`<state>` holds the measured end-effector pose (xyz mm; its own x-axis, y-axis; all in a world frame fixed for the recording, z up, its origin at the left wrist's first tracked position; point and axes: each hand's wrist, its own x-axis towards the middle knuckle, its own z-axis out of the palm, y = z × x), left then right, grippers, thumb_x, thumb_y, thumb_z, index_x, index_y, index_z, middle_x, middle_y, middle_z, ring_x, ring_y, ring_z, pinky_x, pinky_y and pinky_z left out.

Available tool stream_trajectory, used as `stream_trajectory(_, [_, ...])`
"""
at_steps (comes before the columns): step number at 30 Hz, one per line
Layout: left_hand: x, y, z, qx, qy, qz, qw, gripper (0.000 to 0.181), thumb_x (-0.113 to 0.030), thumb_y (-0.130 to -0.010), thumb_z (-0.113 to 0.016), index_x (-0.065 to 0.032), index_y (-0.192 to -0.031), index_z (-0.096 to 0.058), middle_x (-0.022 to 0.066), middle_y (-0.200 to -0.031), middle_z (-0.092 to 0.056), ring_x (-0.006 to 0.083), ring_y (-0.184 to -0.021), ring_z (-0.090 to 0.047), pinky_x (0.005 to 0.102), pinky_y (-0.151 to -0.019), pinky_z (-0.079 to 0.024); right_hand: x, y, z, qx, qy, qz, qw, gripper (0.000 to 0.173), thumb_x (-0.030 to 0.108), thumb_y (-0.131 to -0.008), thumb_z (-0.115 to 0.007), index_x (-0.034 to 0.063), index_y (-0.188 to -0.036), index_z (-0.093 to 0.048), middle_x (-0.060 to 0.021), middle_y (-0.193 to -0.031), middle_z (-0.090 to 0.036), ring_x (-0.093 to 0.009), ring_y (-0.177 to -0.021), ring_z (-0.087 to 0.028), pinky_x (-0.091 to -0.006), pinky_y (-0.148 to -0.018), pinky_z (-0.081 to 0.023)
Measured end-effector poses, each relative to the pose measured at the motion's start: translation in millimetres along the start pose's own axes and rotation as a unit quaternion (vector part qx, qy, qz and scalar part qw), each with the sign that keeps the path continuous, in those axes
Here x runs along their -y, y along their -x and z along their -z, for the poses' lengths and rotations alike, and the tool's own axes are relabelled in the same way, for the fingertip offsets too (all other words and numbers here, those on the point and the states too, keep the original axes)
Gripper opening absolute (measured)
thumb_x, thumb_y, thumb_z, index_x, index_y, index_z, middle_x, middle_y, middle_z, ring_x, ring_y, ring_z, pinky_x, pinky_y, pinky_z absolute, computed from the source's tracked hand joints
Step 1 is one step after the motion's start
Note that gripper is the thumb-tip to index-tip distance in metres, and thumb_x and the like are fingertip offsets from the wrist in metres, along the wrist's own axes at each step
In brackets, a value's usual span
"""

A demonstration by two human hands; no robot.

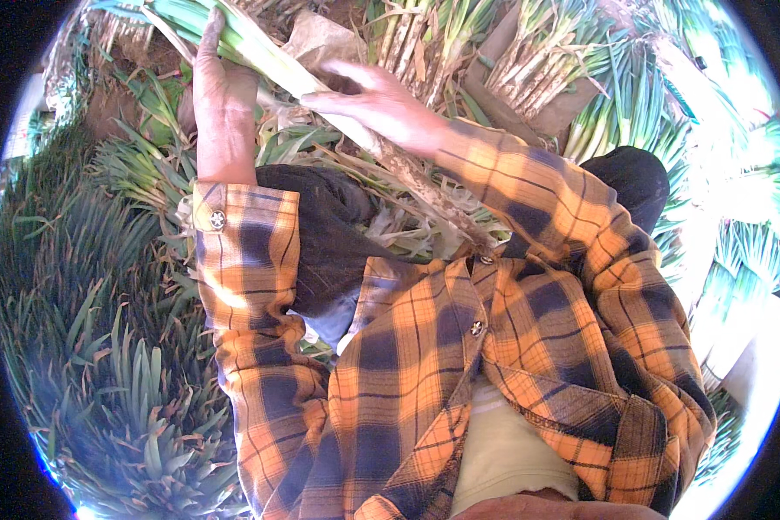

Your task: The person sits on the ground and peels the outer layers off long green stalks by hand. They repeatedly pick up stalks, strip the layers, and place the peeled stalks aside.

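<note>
A long green onion stalk [354, 130] runs diagonally before me, green leaves at the upper left, bare white in the middle, soil-stained towards its lower end near my shirt. My left hand [224, 97] holds it by the leaves, with one finger stretched along them. Against the white part is my right hand [390, 107], blurred, its thumb and a finger spread. Whether those fingers grip the stalk or a strip of its skin cannot be made out. Loose peeled skins and leaves [403, 227] lie beneath the stalk, around my dark trouser leg [325, 227].
Soil-covered green onions [416, 49] lie in bunches ahead, with another bunch [533, 71] to their right. Cleaner white-stemmed onions [617, 117] are laid out at the right, partly washed out by glare. A dense mass of green leaves [117, 312] fills the left side.
</note>
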<state>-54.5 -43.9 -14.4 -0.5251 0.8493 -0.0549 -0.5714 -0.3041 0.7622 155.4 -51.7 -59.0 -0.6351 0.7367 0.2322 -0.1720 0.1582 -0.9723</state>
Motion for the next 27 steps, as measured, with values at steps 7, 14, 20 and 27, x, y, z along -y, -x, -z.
stream_trajectory(7, [3.4, -7.0, 3.7, 0.057, -0.022, -0.004, 0.998, 0.026, -0.014, -0.078, -0.065, -0.0050, -0.100, -0.057, 0.0067, -0.089, -0.061, 0.0204, -0.080, -0.058, 0.0349, -0.072, -0.050, 0.2, -0.2, 7.0, 0.029, 0.189, 0.070, 0.979, 0.018, 0.015, -0.074, -0.062, 0.0041, -0.087, -0.057, -0.0112, -0.073, -0.057, -0.024, -0.066, -0.057, -0.0354, -0.061, -0.045])
stream_trajectory(14, [16.6, -3.9, -12.0, 0.019, -0.044, -0.037, 0.998, 0.027, -0.010, -0.076, -0.066, -0.0061, -0.101, -0.056, 0.0049, -0.091, -0.060, 0.0199, -0.081, -0.058, 0.0342, -0.073, -0.049, -81.9, 136.9, 57.6, 0.309, 0.383, 0.034, 0.870, 0.019, 0.010, -0.072, -0.058, 0.0019, -0.088, -0.056, -0.0145, -0.083, -0.057, -0.032, -0.076, -0.056, -0.0402, -0.067, -0.045])
stream_trajectory(20, [-11.9, 8.5, -4.8, -0.010, -0.061, -0.041, 0.997, 0.029, -0.008, -0.076, -0.066, -0.0056, -0.103, -0.056, 0.0060, -0.095, -0.060, 0.0206, -0.087, -0.058, 0.0380, -0.080, -0.047, -52.5, 103.7, 76.0, 0.513, 0.320, -0.117, 0.788, 0.018, 0.017, -0.075, -0.056, 0.0025, -0.084, -0.062, -0.0130, -0.069, -0.060, -0.022, -0.067, -0.060, -0.0351, -0.059, -0.047])
stream_trajectory(27, [27.5, 6.8, -15.7, -0.014, -0.018, 0.066, 0.998, 0.038, -0.013, -0.075, -0.069, -0.0086, -0.109, -0.054, 0.0055, -0.103, -0.059, 0.0227, -0.096, -0.055, 0.0446, -0.086, -0.044, -17.0, -31.7, 17.4, -0.125, 0.309, 0.192, 0.923, 0.039, 0.042, -0.081, -0.052, 0.0038, -0.079, -0.059, -0.0184, -0.067, -0.057, -0.033, -0.063, -0.059, -0.0423, -0.057, -0.044])
